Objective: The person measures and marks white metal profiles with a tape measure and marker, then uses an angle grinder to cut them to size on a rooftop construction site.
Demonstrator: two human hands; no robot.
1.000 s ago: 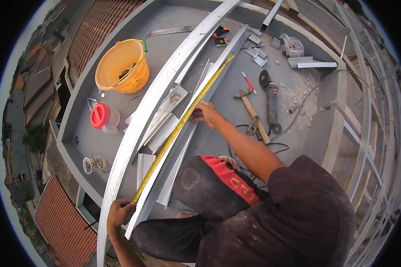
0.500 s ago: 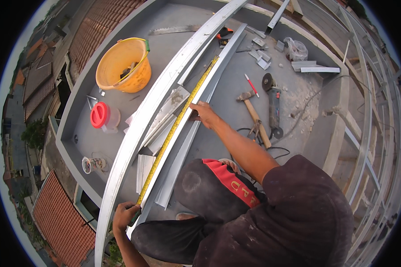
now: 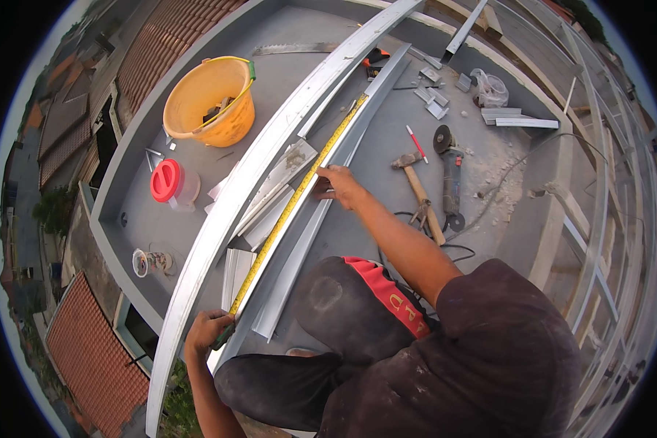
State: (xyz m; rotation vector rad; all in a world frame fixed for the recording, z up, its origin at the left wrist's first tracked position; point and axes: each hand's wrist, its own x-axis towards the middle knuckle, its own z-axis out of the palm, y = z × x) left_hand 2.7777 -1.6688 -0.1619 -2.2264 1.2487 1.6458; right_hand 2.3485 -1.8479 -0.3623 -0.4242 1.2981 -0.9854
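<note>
A yellow tape measure blade (image 3: 297,202) lies stretched along a long light metal channel (image 3: 389,71) that slants across my lap side. At its near end, my left hand (image 3: 206,332) is closed around the tape measure's dark case, which is mostly covered by the fingers. Farther up, my right hand (image 3: 341,187) grips the channel's right edge beside the blade, fingers partly hidden beneath it. Another metal channel (image 3: 288,285) rests just to the right, under my right forearm.
A long white curved beam (image 3: 197,277) runs left of the channel. Beyond it are a yellow bucket (image 3: 230,131), a red-lidded container (image 3: 166,181) and a clear cup (image 3: 144,263). To the right lie a hammer (image 3: 420,191), an angle grinder (image 3: 452,179), a red marker (image 3: 416,142) and cables.
The view has shifted slightly. My right hand's fingers look a little more spread at the channel's edge, while my left hand stays at the near end of the tape.
</note>
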